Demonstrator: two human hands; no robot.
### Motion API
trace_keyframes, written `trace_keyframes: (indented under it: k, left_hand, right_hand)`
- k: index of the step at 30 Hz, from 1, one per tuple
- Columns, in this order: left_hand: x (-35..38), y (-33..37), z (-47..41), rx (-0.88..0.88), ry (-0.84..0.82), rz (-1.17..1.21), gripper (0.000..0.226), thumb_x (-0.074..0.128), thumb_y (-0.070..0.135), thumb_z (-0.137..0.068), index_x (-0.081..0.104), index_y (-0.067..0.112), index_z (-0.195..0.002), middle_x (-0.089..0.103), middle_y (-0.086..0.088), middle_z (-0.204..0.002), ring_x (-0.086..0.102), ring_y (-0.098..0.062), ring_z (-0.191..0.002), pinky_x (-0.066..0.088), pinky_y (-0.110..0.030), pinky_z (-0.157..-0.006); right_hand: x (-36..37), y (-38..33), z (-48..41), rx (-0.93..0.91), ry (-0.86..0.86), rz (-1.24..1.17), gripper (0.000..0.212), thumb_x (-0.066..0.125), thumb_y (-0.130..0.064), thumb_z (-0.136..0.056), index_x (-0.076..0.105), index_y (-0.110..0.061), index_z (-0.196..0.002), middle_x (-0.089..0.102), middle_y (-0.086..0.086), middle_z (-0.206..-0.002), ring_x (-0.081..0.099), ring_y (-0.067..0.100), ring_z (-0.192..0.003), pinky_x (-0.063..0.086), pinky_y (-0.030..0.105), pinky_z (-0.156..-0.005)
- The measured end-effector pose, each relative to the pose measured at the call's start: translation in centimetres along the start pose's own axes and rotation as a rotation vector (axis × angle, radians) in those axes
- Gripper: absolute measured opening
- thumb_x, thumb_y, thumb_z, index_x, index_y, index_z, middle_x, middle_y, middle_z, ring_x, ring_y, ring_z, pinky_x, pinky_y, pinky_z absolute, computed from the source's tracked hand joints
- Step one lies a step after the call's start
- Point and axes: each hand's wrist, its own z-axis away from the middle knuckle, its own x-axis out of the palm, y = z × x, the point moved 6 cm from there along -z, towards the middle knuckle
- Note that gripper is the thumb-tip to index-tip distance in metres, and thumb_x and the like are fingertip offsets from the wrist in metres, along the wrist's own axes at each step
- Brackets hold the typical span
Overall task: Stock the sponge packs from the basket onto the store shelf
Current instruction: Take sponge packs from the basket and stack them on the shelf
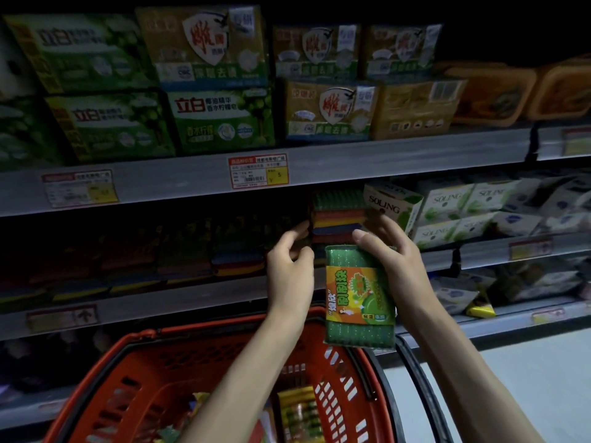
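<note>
My right hand (396, 263) grips a green sponge pack (358, 295) with an orange label, held upright in front of the middle shelf (192, 292). My left hand (289, 266) reaches to the shelf edge, its fingers curled against a stack of coloured sponge packs (339, 215) standing there; whether it grips one I cannot tell. Below my arms is the red basket (134, 350), with more sponge packs (299, 410) lying in its bottom.
The upper shelf (383, 161) carries green and yellow soap boxes and price tags. White Soling boxes (447, 206) stand right of the sponge stack. Dark sponge packs (224, 254) fill the middle shelf to the left. Light floor shows at the lower right.
</note>
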Motion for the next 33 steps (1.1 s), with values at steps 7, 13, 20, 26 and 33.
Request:
trace_keyframes:
  k: [7,13,20,26,33]
  left_hand:
    - [-1.1,1.0,2.7,0.025,-0.092,-0.039,0.026,0.058,0.020,-0.102,0.067,0.034,-0.123,0.068,0.014,-0.118,0.065,0.005,-0.102,0.053,-0.013,-0.084]
    - [-2.0,1.0,4.6,0.023,-0.209,-0.047,0.023,0.061,0.035,-0.101,0.069,0.033,-0.123,0.072,0.012,-0.116,0.068,0.001,-0.105,0.056,-0.025,-0.091]
    - [-2.4,-0.2,5.6,-0.116,-0.334,0.046,0.064,0.083,0.049,-0.073,0.063,0.028,-0.131,0.074,-0.003,-0.119,0.074,-0.022,-0.106,0.059,-0.048,-0.094]
    - [-4.9,-0.5,4.9,-0.095,-0.235,0.052,0.057,0.089,0.040,-0.072,0.067,0.029,-0.124,0.076,0.002,-0.111,0.075,-0.019,-0.099,0.061,-0.036,-0.081]
    - [-6.3,-0.9,4.7,-0.112,-0.224,0.072,0.059,0.090,0.038,-0.070,0.067,0.033,-0.124,0.076,0.005,-0.110,0.075,-0.018,-0.099,0.061,-0.032,-0.078]
  right_hand:
    - [-1.2,0.1,2.2,-0.012,-0.032,-0.014,0.065,0.076,-0.047,-0.074,0.060,-0.036,-0.136,0.066,-0.007,-0.132,0.070,0.007,-0.110,0.059,0.036,-0.092]
    - [0.0,0.8,3.4,0.037,-0.070,-0.042,0.048,0.076,-0.045,-0.078,0.069,-0.034,-0.124,0.071,0.000,-0.124,0.073,0.017,-0.106,0.060,0.044,-0.092]
    - [2.7,1.2,4.3,0.123,-0.030,-0.138,0.043,0.075,-0.049,-0.079,0.075,-0.023,-0.113,0.075,0.006,-0.110,0.074,0.025,-0.104,0.058,0.042,-0.092]
    - [1.8,2.9,2.5,0.298,0.213,-0.244,0.034,0.069,-0.037,-0.096,0.075,-0.006,-0.106,0.074,0.004,-0.090,0.064,0.018,-0.078,0.049,0.024,-0.062]
    - [2.1,4.3,0.2,0.318,0.303,-0.329,0.014,0.077,-0.022,-0.091,0.070,-0.013,-0.084,0.070,0.000,-0.072,0.064,0.013,-0.062,0.042,0.016,-0.044]
